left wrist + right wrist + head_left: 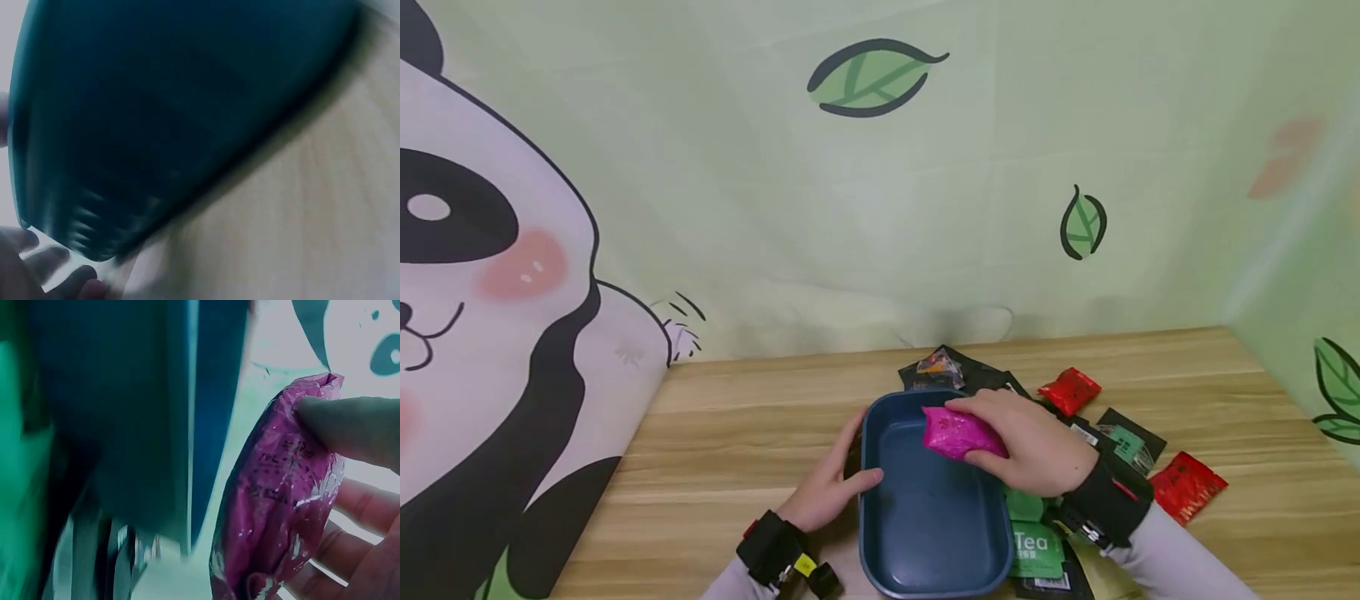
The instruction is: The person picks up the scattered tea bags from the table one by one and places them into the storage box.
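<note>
Right hand (1033,446) pinches pink packet (958,432) — blue tray (936,521) beneath, partly hiding green packet (1037,552).

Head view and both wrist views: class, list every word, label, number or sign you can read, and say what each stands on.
"Tea": white, on the green panel beside the blue tray; the marks under it are too small to read.
Pink packet: dark characters, too blurred to read surely.
Barcode label below the green panel: too small.
Red packet nearer the right sleeve: dark marks, too small.
</note>
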The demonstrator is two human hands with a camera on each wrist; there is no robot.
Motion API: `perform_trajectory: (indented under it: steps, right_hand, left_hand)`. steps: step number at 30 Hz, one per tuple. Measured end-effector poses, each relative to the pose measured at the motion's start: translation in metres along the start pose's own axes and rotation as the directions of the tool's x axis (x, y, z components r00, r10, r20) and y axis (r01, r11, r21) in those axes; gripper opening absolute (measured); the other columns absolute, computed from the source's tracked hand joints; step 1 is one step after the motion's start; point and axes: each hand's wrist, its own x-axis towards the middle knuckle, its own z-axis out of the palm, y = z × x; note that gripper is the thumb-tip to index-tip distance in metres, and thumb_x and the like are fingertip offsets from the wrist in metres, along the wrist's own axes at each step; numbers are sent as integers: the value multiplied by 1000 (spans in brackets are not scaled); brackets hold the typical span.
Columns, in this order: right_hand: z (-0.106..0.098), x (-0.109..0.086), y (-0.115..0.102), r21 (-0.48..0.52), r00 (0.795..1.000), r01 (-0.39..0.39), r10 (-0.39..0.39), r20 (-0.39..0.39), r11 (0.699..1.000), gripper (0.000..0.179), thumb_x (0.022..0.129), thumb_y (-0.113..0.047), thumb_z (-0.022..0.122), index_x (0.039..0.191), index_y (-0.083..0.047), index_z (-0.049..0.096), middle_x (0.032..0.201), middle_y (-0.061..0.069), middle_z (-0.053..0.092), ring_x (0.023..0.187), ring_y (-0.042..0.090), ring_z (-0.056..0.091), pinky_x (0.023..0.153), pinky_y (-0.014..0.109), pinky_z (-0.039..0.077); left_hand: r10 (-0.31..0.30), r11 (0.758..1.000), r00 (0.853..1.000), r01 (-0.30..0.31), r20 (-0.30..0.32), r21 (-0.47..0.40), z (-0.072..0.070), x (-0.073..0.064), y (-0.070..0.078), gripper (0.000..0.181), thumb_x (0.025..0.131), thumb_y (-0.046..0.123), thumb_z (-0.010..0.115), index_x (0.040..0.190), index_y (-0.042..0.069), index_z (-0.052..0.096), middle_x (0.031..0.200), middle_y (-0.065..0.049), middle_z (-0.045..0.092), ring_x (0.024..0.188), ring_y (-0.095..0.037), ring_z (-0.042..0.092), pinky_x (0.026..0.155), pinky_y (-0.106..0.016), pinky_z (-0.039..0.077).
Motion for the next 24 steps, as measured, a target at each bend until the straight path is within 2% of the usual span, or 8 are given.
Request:
perform_trajectory:
  steps: [2, 7, 13, 18, 24]
  right_hand:
    - [6, 6, -6, -2, 999, 15, -15, 37, 1000, 64, 86, -39, 71, 144, -18, 53, 124, -6, 60, 108, 11, 53, 84, 31, 52]
    - [17, 19, -17, -3, 993, 48, -47, 109, 999, 62, 86, -38, 71, 142, -17, 55, 120, -6, 60, 106, 8, 53, 85, 29, 52]
    - [28, 27, -20, -62, 985, 59, -48, 167, 996, 59, 86, -37, 70, 140, -15, 56, 119, -3, 60, 103, 10, 53, 85, 30, 51]
    - [34, 34, -20, -133, 979, 80, -53, 199, 988, 56, 86, -34, 70, 137, -12, 59, 114, 0, 60, 100, 13, 54, 86, 32, 51]
    - [40, 41, -23, -141, 962, 97, -57, 265, 985, 55, 87, -34, 69, 137, -11, 59, 112, 1, 60, 96, 12, 55, 87, 32, 50]
  left_hand:
    - [7, 999, 1000, -7, 5, -42, 2, 3, -2, 83, 95, 32, 59, 164, 26, 13, 164, 2, 23, 148, -24, 25, 115, -57, 23]
    - [61, 992, 998, -63, -25, -105, 7, 8, -3, 82, 94, 24, 58, 164, 23, 14, 165, 3, 20, 148, -24, 24, 115, -56, 24]
    - [85, 990, 995, -89, -43, -108, 10, 6, -4, 82, 92, 17, 58, 162, 29, 17, 162, 1, 28, 141, -23, 35, 110, -47, 36]
    - [94, 987, 995, -99, -43, -126, 11, 5, -4, 81, 94, 16, 57, 163, 23, 15, 160, -3, 31, 138, -26, 39, 103, -39, 44]
    - [109, 984, 993, -113, -40, -140, 12, 6, -4, 72, 101, 19, 48, 164, 23, 13, 162, 1, 26, 144, -20, 31, 112, -38, 33]
